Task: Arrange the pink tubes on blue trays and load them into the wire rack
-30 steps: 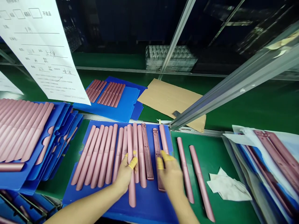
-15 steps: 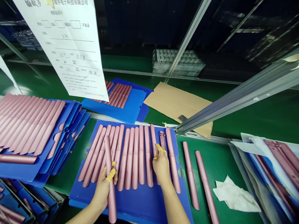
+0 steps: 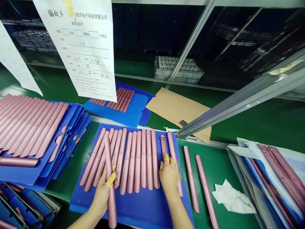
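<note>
My left hand (image 3: 106, 186), with yellow finger covers, is closed around a long pink plastic shell (image 3: 111, 203), held tilted above the row. My right hand (image 3: 169, 173), also in yellow finger covers, has its fingertips down on a pink shell lying hollow side up (image 3: 163, 144); whether they pinch it is hidden. Under both hands, a row of pink shells (image 3: 138, 162) lies side by side on a blue plastic sheet (image 3: 143, 210). One more shell (image 3: 172, 143) is at the row's right end.
Two pink shells (image 3: 191, 179) and a crumpled white cloth (image 3: 234, 197) lie on the green table at right. Stacked blue sheets with shells (image 3: 35, 127) stand left. A metal post (image 3: 238, 98) slants across the right; a paper form (image 3: 88, 63) hangs ahead. Cardboard (image 3: 176, 108) lies behind.
My right hand has moved slightly right, from the shell beside the gap onto the hollow-side-up one. The shell it left now sits closer to the row. My left hand still holds its shell.
</note>
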`<state>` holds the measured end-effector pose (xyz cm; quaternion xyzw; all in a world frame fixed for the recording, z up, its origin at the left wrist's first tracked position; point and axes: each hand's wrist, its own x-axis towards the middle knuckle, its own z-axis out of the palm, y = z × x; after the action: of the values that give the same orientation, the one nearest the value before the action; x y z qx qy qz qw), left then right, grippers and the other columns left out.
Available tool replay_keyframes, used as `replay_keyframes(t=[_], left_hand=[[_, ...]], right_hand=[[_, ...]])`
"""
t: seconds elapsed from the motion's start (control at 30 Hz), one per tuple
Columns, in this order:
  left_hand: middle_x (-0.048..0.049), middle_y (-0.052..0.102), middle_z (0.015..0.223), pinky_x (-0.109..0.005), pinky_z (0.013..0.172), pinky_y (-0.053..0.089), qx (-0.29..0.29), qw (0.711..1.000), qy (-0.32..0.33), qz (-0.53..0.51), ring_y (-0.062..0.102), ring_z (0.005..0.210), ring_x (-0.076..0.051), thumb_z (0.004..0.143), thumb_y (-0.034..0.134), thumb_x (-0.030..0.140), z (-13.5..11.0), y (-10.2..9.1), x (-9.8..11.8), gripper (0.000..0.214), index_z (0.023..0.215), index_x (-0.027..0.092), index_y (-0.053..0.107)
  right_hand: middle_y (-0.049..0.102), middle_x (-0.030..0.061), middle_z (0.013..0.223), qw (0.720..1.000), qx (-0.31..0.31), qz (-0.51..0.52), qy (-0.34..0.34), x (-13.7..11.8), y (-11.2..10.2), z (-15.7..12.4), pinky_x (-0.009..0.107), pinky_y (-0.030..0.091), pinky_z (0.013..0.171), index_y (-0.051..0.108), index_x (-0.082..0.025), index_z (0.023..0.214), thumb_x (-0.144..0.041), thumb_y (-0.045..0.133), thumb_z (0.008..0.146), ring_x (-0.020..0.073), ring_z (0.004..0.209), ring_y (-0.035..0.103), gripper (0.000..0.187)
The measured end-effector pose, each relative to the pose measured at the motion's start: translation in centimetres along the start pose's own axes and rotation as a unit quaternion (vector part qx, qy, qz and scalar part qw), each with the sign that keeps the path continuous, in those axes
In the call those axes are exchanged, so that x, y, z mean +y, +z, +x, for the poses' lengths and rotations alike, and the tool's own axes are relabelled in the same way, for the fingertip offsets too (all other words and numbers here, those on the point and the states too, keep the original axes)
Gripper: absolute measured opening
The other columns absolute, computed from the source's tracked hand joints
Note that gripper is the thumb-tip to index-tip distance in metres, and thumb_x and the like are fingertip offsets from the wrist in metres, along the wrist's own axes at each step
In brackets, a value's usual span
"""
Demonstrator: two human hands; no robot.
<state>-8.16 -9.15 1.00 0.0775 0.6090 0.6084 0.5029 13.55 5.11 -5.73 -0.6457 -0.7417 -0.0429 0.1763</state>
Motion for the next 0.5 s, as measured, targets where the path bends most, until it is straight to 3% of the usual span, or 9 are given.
replay_keyframes(t=[0.17, 0.3, 0.5], left_hand=[[0.0036, 0.051, 0.065, -0.022, 0.058, 0.039, -0.017, 1.0, 0.001, 0.016, 0.043, 0.056, -0.009, 0.071, 0.072, 0.046, -0.3, 0.0, -0.3, 0.055, 0.112, 0.016, 0.052], [0.0038, 0.051, 0.066, -0.022, 0.059, 0.039, -0.017, 0.999, 0.005, 0.027, 0.043, 0.056, -0.008, 0.07, 0.072, 0.048, -0.6, 0.1, -0.1, 0.057, 0.113, 0.016, 0.052], [0.0019, 0.054, 0.066, -0.023, 0.059, 0.04, -0.02, 0.999, 0.014, 0.048, 0.044, 0.056, -0.009, 0.069, 0.072, 0.047, -1.2, -0.5, -0.2, 0.051, 0.108, 0.017, 0.059]], right_hand=[[0.06, 0.0193, 0.102, 0.99, -0.032, 0.13, 0.039, 0.2, 1.4, 2.1, 0.037, 0.046, 0.078, 0.043, -0.003, 0.131, -0.02, 0.027, 0.09, 0.0257, 0.089, 0.057, 0.047], [0.065, 0.0148, 0.097, 0.973, -0.026, 0.218, 0.076, -0.2, 2.8, 3.6, 0.034, 0.047, 0.066, 0.049, -0.006, 0.126, -0.022, 0.026, 0.088, 0.0213, 0.072, 0.059, 0.047], [0.06, 0.0205, 0.097, 0.979, 0.03, 0.194, 0.054, -0.5, 3.6, 3.2, 0.041, 0.043, 0.086, 0.062, 0.0, 0.108, -0.015, 0.024, 0.081, 0.0259, 0.091, 0.051, 0.049]])
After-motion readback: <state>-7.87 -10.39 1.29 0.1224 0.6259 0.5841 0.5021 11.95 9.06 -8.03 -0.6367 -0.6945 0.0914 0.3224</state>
